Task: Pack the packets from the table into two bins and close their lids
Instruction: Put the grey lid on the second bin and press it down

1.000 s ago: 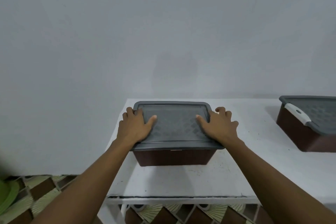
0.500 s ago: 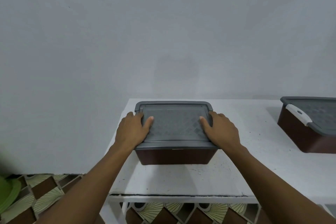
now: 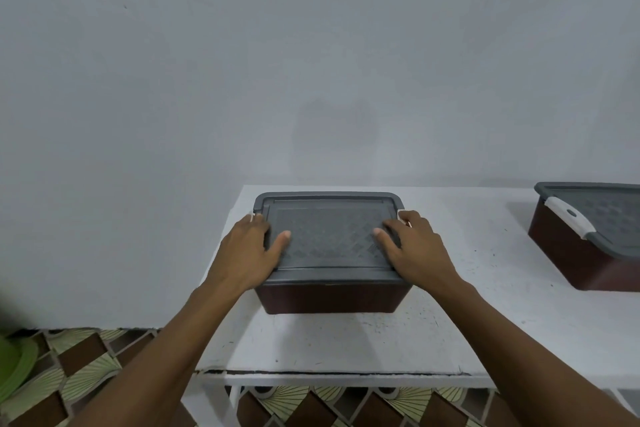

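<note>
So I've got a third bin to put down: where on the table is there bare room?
Widest bare patch: between the near bin and the right bin. A narrower strip runs along the table front edge. Left hand and right hand crowd the near bin's ends.

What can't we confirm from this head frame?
- Near bin contents: hidden by its opaque lid.
- Its side latches: covered by the left hand and right hand, so locked or not is unclear.
- Far bin: cut off by the right frame edge; only one white latch shows.
- Green object: cut off at the left edge, unidentifiable.
</note>
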Demonstrator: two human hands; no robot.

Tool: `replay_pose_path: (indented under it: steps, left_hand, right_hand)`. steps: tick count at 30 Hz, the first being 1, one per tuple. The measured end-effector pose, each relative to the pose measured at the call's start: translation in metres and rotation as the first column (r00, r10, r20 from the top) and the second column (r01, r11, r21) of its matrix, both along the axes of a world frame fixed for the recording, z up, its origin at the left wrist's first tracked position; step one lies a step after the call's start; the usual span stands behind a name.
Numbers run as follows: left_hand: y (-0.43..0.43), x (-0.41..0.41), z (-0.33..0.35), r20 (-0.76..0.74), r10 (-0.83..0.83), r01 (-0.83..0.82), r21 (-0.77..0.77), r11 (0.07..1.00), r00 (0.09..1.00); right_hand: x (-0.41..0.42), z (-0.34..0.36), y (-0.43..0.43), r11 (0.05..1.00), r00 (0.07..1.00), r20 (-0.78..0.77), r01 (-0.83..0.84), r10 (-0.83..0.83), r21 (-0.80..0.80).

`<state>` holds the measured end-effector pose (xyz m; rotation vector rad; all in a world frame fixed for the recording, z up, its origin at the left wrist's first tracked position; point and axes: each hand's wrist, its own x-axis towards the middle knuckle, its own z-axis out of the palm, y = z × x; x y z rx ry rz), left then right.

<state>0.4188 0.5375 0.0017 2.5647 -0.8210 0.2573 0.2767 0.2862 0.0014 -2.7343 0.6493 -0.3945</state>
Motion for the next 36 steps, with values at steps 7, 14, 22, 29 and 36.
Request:
replay_pose_path:
  steps: [7,14,22,29,36]
  left_hand:
    - [0.003,-0.010,0.003,-0.136,-0.134,0.153,0.142,0.978,0.982]
    - [-0.002,-0.024,0.001,-0.042,-0.074,0.079,0.118,0.990,0.996]
    - [0.001,-0.031,-0.014,-0.164,0.102,-0.140,-0.243,0.960,0.981]
    - [-0.016,-0.045,-0.013,-0.114,0.105,-0.133,-0.278,0.951,0.988]
    - [-0.083,-0.063,-0.012,-0.098,0.023,-0.051,-0.285,0.957,0.995]
  right_hand:
    - [0.002,0.001,0.002,1.000,0.998,-0.053,-0.024,0.025,0.019]
    - [-0.008,-0.002,0.006,0.994,0.999,-0.037,-0.029,0.033,0.101]
    - [-0.020,-0.012,0.009,0.993,0.980,0.198,-0.014,-0.010,0.120]
    - [-0.035,-0.027,-0.005,0.995,0.946,0.310,-0.102,0.092,0.014]
    - [-0.060,-0.038,-0.064,1.000,0.921,0.389,0.011,-0.011,0.002]
